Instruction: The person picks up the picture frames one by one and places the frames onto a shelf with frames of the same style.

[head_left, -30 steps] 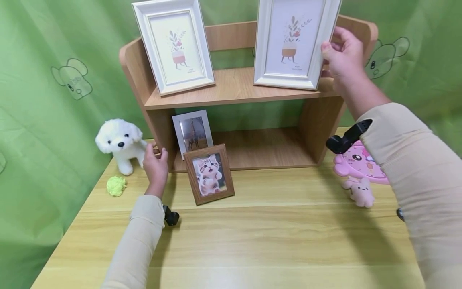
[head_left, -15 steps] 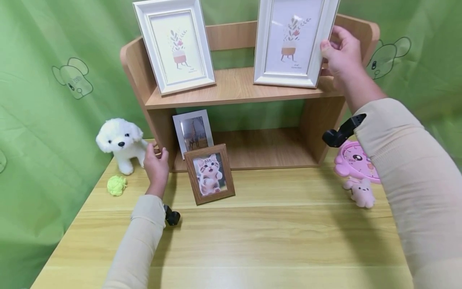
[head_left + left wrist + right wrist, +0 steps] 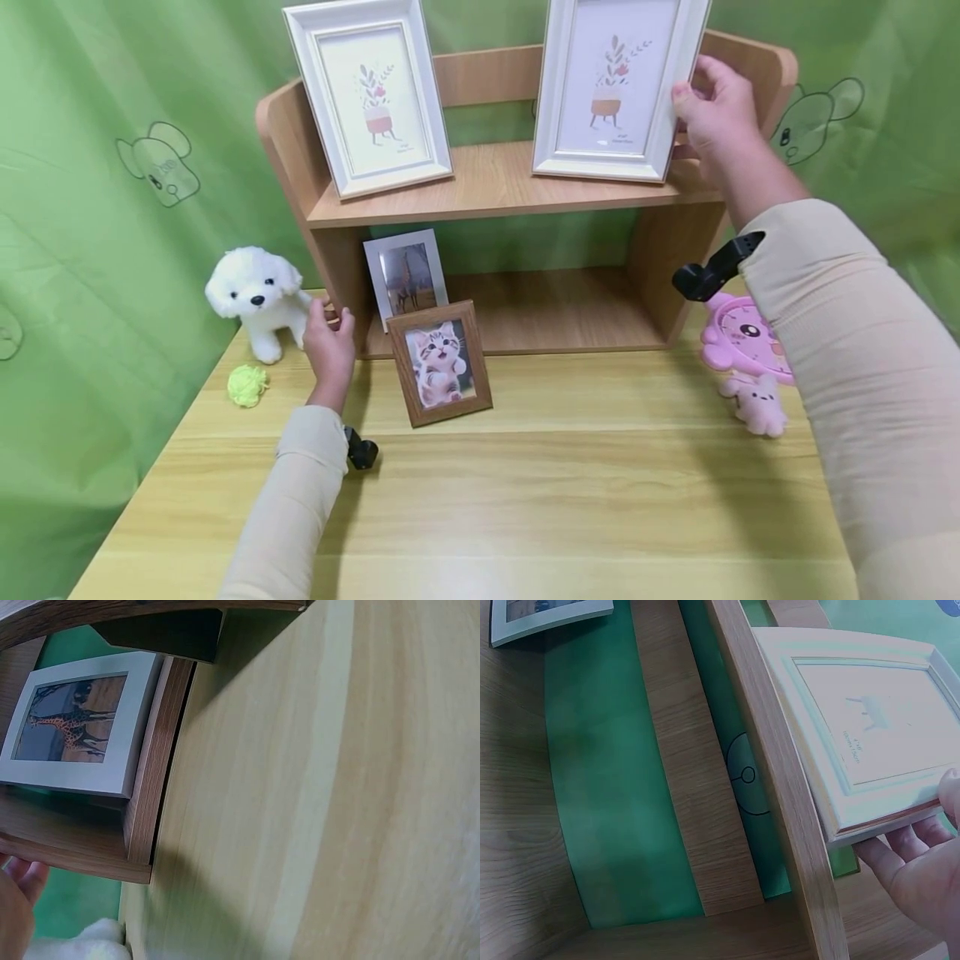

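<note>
My right hand [image 3: 720, 117] grips the right edge of a white picture frame [image 3: 602, 163] standing on the upper shelf at the right. In the right wrist view the thumb lies on the front of its border and the fingers go behind. My left hand [image 3: 331, 350] is at the outer side of the shelf unit's left panel [image 3: 330, 275], fingers slightly bent. In the left wrist view its fingertips [image 3: 34, 879] touch that panel's edge. Another white picture frame [image 3: 437, 125] leans on the upper shelf at the left.
A giraffe photo frame [image 3: 378, 283] stands in the lower compartment, partly behind a brown kitten photo frame [image 3: 405, 367]. A white plush dog [image 3: 258, 275] and a green yarn ball [image 3: 247, 385] are at the left; a pink clock [image 3: 718, 342] and pink plush toy [image 3: 761, 407] at the right.
My right forearm has shifted slightly left, while the hand keeps its grip on the white picture frame, which has barely moved. The left hand stays beside the shelf panel.
</note>
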`<state>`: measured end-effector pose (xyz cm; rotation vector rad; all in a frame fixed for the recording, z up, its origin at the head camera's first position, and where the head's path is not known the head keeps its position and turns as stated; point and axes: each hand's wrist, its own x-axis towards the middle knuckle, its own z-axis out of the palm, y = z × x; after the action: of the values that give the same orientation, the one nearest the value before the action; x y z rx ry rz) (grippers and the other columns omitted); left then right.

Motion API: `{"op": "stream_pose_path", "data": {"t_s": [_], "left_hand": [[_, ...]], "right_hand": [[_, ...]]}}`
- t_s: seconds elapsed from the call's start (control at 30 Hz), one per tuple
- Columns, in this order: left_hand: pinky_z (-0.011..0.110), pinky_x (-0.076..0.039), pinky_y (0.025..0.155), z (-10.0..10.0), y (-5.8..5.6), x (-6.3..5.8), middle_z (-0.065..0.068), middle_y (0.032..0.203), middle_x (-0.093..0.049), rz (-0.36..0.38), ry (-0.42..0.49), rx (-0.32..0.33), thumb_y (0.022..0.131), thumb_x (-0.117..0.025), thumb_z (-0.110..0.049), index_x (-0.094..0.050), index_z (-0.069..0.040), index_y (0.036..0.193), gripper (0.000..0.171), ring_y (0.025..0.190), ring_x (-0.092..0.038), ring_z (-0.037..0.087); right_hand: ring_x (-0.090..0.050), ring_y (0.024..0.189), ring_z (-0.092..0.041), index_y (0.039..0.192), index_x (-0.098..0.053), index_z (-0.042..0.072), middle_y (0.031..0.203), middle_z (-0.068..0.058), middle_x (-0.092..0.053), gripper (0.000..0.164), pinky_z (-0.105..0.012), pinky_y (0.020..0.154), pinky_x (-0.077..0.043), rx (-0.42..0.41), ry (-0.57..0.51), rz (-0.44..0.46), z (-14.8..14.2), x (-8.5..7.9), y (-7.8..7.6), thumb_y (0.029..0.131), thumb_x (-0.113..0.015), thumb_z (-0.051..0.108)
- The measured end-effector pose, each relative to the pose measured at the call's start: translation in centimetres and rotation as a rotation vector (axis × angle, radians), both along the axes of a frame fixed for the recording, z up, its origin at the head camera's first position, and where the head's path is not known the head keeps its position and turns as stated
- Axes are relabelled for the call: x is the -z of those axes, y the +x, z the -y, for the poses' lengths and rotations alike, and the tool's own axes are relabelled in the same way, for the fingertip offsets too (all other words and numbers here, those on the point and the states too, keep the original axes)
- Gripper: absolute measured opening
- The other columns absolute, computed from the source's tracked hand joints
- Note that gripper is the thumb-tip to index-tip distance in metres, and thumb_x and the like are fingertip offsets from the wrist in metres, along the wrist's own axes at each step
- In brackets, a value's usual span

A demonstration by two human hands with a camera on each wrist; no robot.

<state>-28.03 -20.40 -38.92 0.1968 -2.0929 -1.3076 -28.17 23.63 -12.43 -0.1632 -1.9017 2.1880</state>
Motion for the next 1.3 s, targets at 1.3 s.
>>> {"op": "stream_pose_path", "data": {"t_s": [1.3], "left_hand": [[0.035, -0.057, 0.072, 0.3, 0.0, 0.1, 0.019, 0.099, -0.061, 0.000, -0.002, 0.026, 0.087, -0.056, -0.011, -0.052, -0.004, 0.111, 0.025, 0.086, -0.063, 0.030]], "right_hand": [[-0.049, 0.099, -0.010, 0.143, -0.022, 0.042, 0.135, 0.005, -0.037, 0.058, -0.021, 0.071, -0.050, 0.027, 0.160, 0.047, 1.0, -0.4, 1.7, 0.092, -0.048, 0.030]]}}
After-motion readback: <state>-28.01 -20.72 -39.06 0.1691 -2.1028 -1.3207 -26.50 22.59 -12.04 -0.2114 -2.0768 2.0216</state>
